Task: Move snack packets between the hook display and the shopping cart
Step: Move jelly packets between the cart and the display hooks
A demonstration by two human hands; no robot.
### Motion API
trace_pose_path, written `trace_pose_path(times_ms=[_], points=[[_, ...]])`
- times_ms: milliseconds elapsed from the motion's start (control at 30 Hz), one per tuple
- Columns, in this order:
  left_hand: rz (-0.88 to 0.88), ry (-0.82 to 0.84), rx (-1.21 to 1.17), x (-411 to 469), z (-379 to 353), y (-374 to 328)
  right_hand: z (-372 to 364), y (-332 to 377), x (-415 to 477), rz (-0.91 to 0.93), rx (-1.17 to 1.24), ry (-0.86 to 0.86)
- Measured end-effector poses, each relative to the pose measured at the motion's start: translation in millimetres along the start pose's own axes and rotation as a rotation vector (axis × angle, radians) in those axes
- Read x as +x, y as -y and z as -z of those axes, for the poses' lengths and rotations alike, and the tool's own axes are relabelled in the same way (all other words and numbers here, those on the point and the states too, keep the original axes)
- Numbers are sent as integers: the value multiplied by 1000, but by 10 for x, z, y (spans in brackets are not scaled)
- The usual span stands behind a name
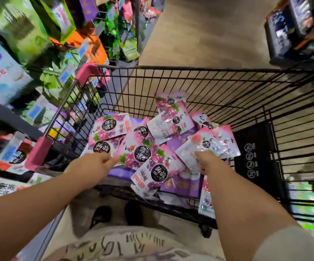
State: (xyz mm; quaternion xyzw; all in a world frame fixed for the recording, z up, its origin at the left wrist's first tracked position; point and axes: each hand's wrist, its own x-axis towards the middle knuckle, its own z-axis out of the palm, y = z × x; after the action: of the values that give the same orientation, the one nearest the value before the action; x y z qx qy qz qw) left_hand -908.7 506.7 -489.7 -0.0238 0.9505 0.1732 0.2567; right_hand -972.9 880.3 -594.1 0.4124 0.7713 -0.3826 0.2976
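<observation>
A black wire shopping cart (218,87) stands in front of me, holding several pink and purple grape snack packets (171,121). My left hand (90,166) reaches into the cart and pinches the corner of a grape packet (139,149) near the cart's left side. My right hand (210,162) grips the lower edge of a pale pink packet (208,146) on the right of the pile. The hook display (45,59) with green, orange and purple packets fills the left of the view.
Pink bumpers (39,151) mark the cart's left rim, close against the display shelf. A black plastic child-seat flap (254,153) lies at the cart's right. Another shelf of dark packs (299,29) stands far right. Wood-look aisle floor (205,34) stretches ahead. My shoes show below the cart.
</observation>
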Motion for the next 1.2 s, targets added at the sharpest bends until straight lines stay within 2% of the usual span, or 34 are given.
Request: trace_pose_path(times_ms=[133, 200, 333, 400, 467, 600, 700, 767, 867, 1000, 1100, 1200], points=[[1, -9, -11, 28, -40, 55, -40, -45, 204, -29, -129, -133], [-13, -18, 4, 37, -55, 63, -55, -169, 467, -73, -225, -131], [-21, -18, -8, 22, -38, 36, -77, -143, 40, -116, -121, -63], [-28, -32, 0, -4, -14, 1, -84, -173, -66, -124, 73, -81], [-22, -41, 5, -27, 6, -23, -118, -213, -56, -54, 235, -159], [-27, -34, -5, -52, 33, -54, -214, 4, -117, 161, 217, -378], [-28, -28, -2, -68, 73, -83, -189, 229, -365, 413, 46, -529], [-24, -12, 10, -84, 118, -121, -202, 265, -460, 545, -109, -546], [-41, -17, 2, -112, 174, -175, -274, 264, -465, 664, -320, -437], [-55, -27, -11, -123, 187, -170, -507, 302, -486, 680, -519, -167], [-53, -32, 0, -117, 184, -161, -742, 354, -520, 657, -485, 51], [-34, -30, 5, -111, 189, -162, -828, 351, -421, 584, -423, 35]])
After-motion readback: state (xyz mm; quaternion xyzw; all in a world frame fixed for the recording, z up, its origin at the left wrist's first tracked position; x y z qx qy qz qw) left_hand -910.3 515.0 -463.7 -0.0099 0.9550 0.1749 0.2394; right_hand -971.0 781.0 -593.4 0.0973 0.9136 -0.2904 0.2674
